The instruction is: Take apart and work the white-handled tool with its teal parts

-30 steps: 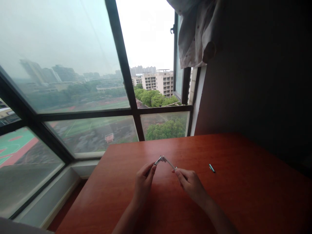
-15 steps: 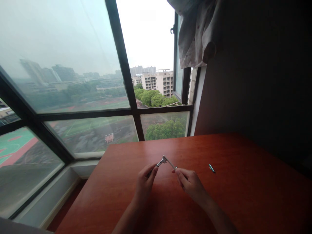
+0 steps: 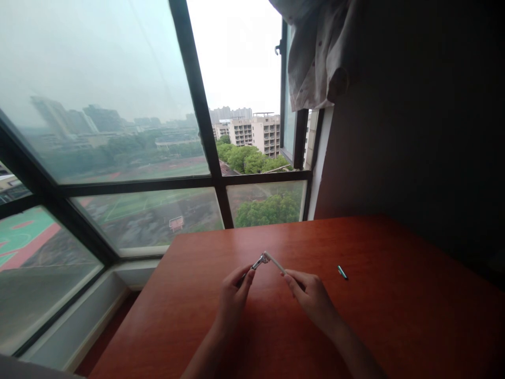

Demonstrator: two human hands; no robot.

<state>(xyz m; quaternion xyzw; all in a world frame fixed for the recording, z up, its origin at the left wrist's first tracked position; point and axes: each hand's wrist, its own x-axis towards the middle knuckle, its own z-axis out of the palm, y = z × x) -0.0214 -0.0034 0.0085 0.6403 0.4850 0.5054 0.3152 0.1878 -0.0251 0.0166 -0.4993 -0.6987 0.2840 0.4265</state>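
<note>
My left hand (image 3: 233, 295) is closed, thumb against fingers, around the dark handle of a small silver-headed tool (image 3: 259, 260), shaped somewhat like a razor. Its exact kind is too small to make out. Between the closed fingers of my right hand (image 3: 311, 296) is a slim pale stick (image 3: 275, 262), slanting up and to the left. The stick's far tip meets or nearly meets the tool's silver head above the table; contact is unclear. Both fists hide the rear ends of what they hold.
A short teal and silver piece like a pen cap (image 3: 342, 272) lies to the right on the reddish-brown table (image 3: 189, 316). Beyond the table's far edge stand dark-framed windows (image 3: 169, 183). A grey curtain (image 3: 315, 68) hangs at upper right beside a dark wall.
The silver-headed tool and the tip of the stick have shifted very slightly against each other. Both hands keep their grip and are almost where they were.
</note>
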